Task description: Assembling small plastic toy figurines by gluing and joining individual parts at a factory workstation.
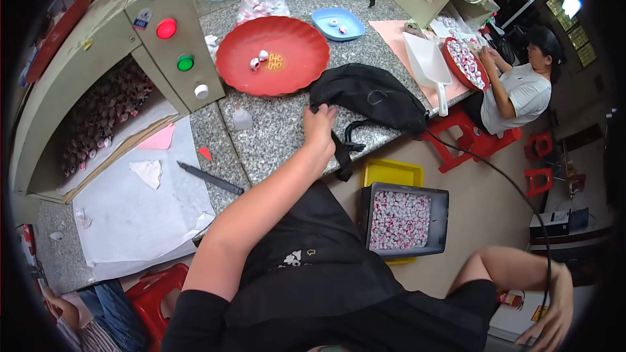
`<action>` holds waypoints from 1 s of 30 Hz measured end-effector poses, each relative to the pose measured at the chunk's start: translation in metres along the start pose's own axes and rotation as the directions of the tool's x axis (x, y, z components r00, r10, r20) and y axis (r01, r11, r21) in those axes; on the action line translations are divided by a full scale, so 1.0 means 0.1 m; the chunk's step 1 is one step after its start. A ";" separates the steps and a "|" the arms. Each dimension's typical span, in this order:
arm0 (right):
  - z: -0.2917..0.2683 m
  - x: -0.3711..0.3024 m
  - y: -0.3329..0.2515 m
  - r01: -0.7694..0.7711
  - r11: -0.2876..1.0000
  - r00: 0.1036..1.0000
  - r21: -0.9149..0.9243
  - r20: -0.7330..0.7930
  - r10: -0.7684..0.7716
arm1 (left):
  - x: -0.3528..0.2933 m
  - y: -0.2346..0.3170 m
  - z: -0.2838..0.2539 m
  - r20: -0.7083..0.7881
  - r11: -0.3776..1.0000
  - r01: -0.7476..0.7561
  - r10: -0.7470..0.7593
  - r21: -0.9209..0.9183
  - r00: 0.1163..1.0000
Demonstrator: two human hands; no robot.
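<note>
My left hand (319,127) is closed on the left end of a black bag (375,94) lying at the table's front edge. A black strap (342,156) hangs over the edge below it. Out to the far right, my right hand (554,316) has its fingers apart and appears to hold nothing. A black cable (515,179) runs from the bag toward that hand and passes beside it; contact is unclear. Behind the bag stands a scalloped red plate (287,81) with two small round white-and-red pieces (259,60). A small translucent bottle (242,118) stands left of my left hand.
A grey-green machine (156,32) with buttons fills the left. A knife-like tool (210,177) lies near the front. A blue tray (355,31) and white scoop (427,58) sit farther back. A black bin (440,221) of pieces is below; a co-worker (521,91) sits right.
</note>
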State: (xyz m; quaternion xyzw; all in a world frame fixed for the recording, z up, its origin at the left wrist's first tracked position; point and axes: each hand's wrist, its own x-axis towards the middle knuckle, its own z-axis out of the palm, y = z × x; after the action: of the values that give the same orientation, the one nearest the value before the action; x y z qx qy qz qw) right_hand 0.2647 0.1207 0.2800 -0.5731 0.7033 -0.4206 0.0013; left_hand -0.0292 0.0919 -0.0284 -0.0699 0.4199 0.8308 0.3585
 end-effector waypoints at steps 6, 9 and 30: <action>-0.26 -1.37 1.03 -0.322 0.918 0.074 0.232 -0.960 0.268 | -0.51 0.06 0.00 0.042 0.990 -0.129 0.126 0.061 0.991; -0.46 -1.99 1.80 -0.754 0.541 0.066 0.372 -0.777 0.626 | -0.71 0.00 -0.03 -0.090 0.996 0.094 -0.093 0.005 0.992; 0.61 -2.42 2.54 -0.908 0.166 -0.300 0.385 -0.873 0.385 | -0.06 0.21 0.89 0.078 0.948 0.138 -0.167 0.288 0.983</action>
State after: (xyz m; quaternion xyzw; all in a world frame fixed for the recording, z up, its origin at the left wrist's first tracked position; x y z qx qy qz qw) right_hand 0.1728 0.2776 -0.0262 0.3384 0.8252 -0.3655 -0.2662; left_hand -0.0221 0.1465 0.0445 -0.0080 0.5085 0.7348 0.4488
